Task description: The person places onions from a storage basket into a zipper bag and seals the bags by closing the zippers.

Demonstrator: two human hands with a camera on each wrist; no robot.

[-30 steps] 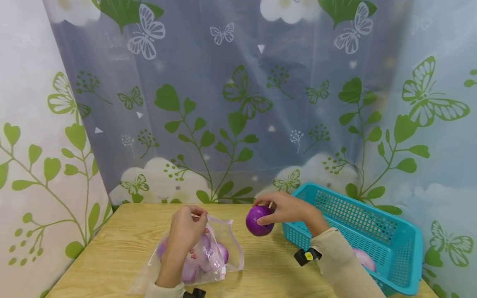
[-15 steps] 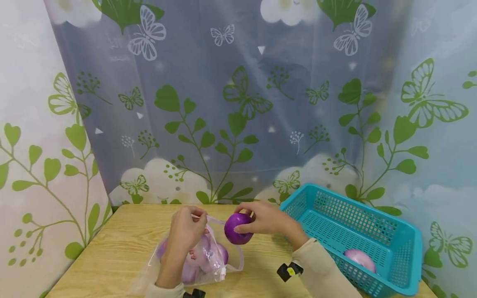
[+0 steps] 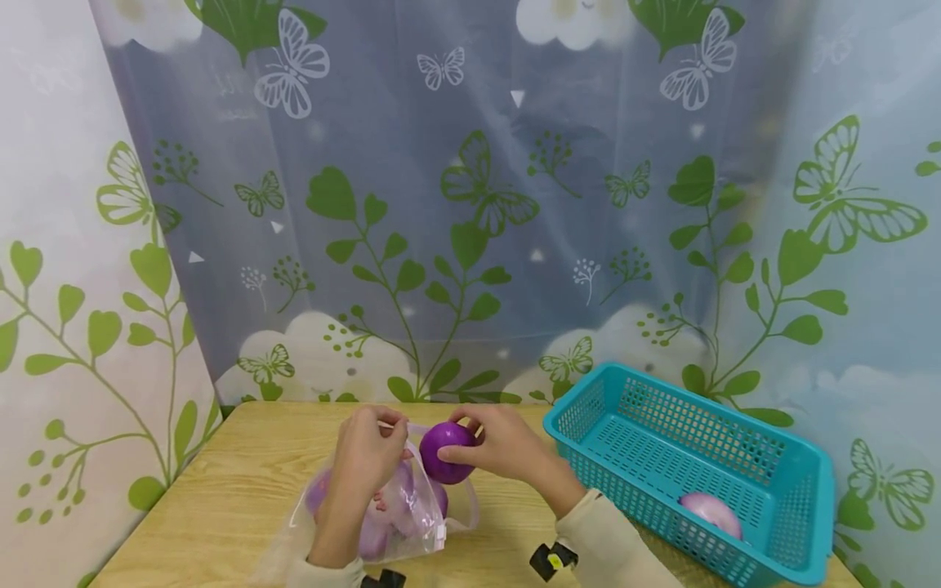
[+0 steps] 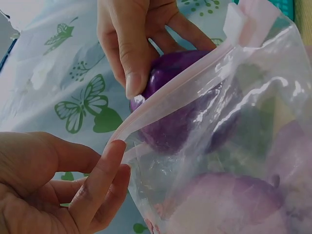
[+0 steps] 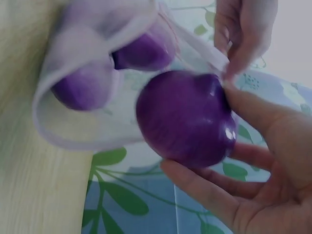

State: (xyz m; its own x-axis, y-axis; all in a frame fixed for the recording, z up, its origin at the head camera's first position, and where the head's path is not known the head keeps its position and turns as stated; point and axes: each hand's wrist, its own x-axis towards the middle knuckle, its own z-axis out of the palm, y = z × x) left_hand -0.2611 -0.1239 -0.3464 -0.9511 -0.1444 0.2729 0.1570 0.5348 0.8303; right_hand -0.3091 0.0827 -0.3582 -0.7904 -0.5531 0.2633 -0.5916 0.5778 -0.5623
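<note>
My left hand (image 3: 366, 457) pinches the pale zip rim of a clear slider bag (image 3: 415, 539) between thumb and fingers, and the mouth faces right. Several purple onions show inside the bag, blurred by the plastic; two of these onions (image 5: 146, 51) appear in the right wrist view. My right hand (image 3: 507, 445) grips a glossy dark purple onion (image 3: 443, 453) by its sides with thumb and fingers. That onion sits at the bag's mouth, its lower part behind the clear film in the left wrist view.
A turquoise perforated basket (image 3: 702, 408) stands at the right of the wooden table (image 3: 250, 457). One pale purple onion (image 3: 711, 513) lies in it. A patterned curtain (image 3: 412, 245) hangs behind the table.
My right hand has carried the dark purple onion left, from beside the basket to the bag's mouth. My left hand has kept its pinch on the bag's rim, almost still.
</note>
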